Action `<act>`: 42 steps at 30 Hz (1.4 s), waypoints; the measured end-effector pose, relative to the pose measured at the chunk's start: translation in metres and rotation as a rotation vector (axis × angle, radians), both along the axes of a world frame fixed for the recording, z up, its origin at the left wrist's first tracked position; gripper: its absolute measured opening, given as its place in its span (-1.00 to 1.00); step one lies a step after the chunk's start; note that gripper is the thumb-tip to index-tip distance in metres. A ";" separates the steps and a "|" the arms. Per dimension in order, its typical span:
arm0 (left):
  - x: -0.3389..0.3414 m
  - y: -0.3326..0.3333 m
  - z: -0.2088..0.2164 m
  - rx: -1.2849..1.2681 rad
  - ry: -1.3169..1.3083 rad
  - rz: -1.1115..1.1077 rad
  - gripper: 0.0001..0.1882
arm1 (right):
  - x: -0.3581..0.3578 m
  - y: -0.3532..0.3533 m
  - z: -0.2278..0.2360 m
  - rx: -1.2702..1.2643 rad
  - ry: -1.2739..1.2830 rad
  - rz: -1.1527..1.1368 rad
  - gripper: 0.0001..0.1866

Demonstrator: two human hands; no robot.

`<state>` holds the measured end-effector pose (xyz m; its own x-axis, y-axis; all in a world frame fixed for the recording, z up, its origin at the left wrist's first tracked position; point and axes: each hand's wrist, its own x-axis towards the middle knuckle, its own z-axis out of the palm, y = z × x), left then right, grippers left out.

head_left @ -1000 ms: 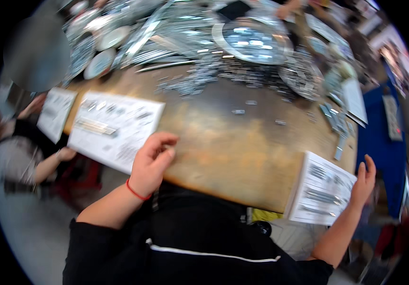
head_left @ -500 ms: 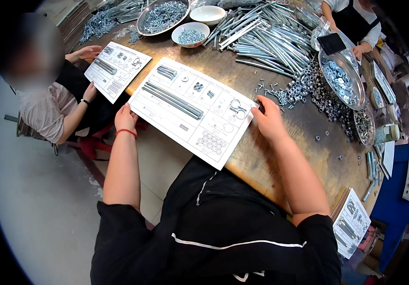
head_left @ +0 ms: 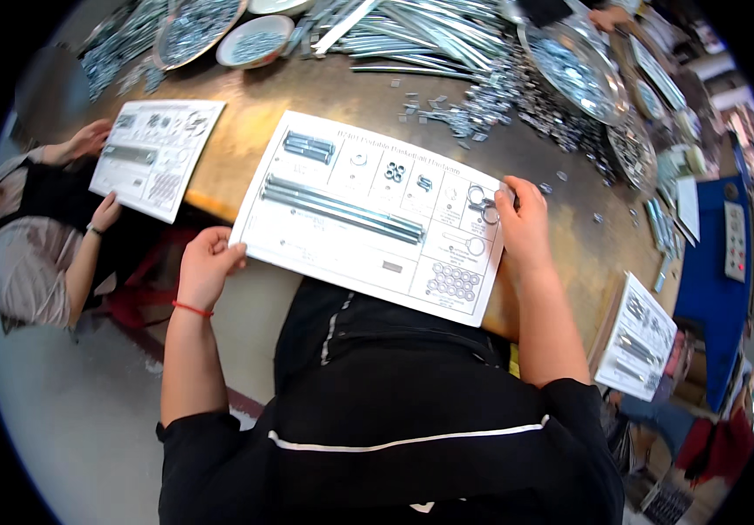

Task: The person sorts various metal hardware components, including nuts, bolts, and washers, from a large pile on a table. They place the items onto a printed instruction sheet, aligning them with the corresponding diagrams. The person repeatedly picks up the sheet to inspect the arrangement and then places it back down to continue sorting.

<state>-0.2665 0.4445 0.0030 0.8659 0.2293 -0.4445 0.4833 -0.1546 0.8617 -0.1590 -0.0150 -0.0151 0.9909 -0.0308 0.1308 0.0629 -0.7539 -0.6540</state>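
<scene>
- Our left hand (head_left: 208, 265) gripped the parts sheet's (head_left: 368, 219) near corner — as half a second earlier.
- Our right hand (head_left: 524, 225) had slid onto its far edge, fingers curled down, bolts (head_left: 342, 208) between both hands.

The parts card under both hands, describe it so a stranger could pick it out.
On the brown table, the big white card lies at the near edge, left hand and right hand on its ends. Unlike the smaller card to its left, long bolts lie across it.

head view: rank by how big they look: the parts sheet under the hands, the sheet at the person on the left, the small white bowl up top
1. parts sheet under the hands, clearly largest.
2. sheet at the person on the left.
3. small white bowl, smallest, though it lies farther from the camera.
</scene>
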 end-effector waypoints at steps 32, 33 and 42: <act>0.399 -0.219 0.002 1.301 -0.885 -0.861 -0.84 | -0.080 -0.203 0.052 0.269 0.000 -0.581 -0.67; 0.405 -0.210 -0.004 1.315 -0.993 -0.867 -0.83 | -0.085 -0.202 0.056 0.265 0.023 -0.607 -0.67; 0.414 -0.197 0.009 1.313 -0.972 -0.979 -0.81 | -0.111 -0.203 0.058 0.188 -0.005 -0.592 -0.68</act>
<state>0.1474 0.2475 0.0116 0.6902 -0.6865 0.2289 -0.6775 -0.7242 -0.1291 -0.2702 -0.2183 0.0427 0.7978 -0.5984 0.0742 -0.3274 -0.5332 -0.7801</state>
